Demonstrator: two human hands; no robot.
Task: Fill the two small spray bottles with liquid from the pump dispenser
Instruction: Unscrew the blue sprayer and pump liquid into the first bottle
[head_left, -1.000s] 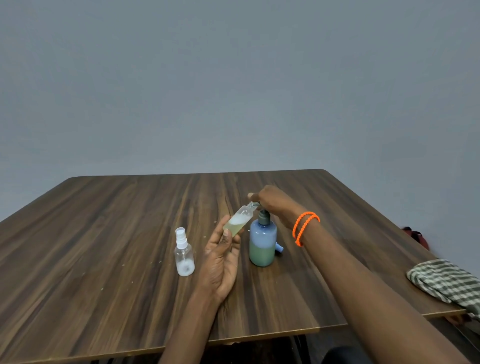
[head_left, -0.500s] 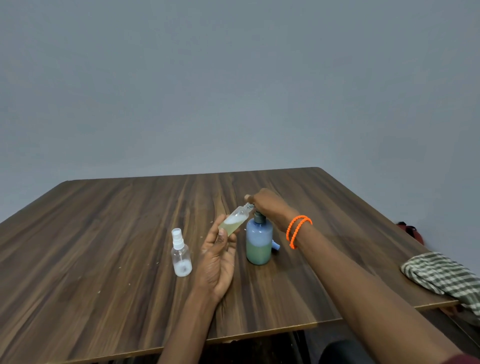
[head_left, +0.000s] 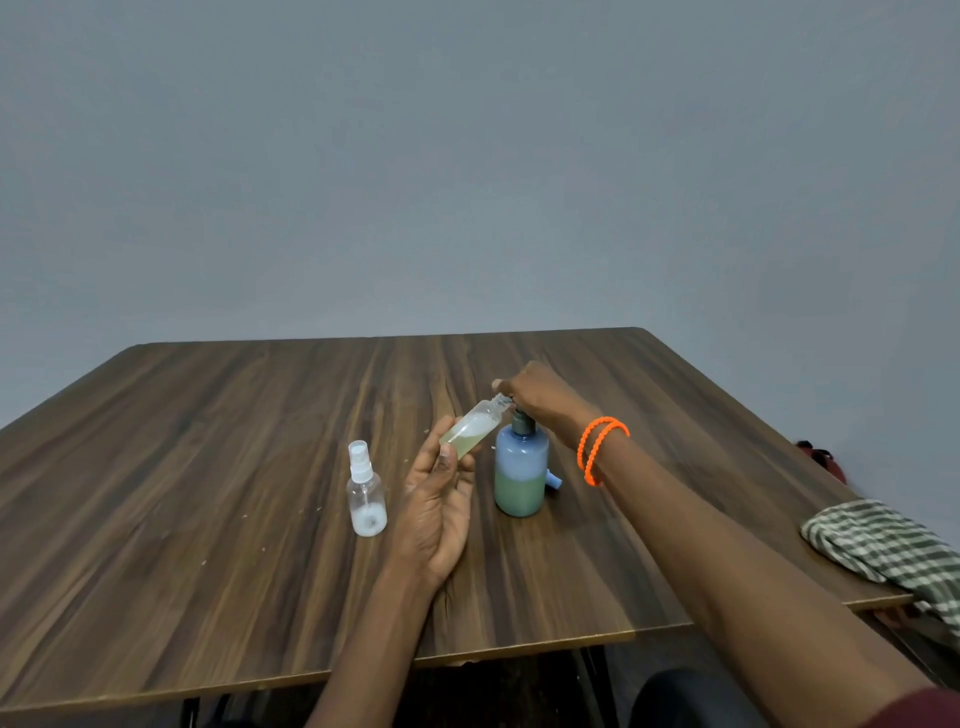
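Left hand grips our tilted bottle; right hand, closed over the pump, should press slowly, mouth under spout.

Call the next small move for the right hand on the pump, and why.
Probably press again: the right hand sits on the pump dispenser head, and the tilted bottle in the left hand has its open neck at the spout and looks only partly full.
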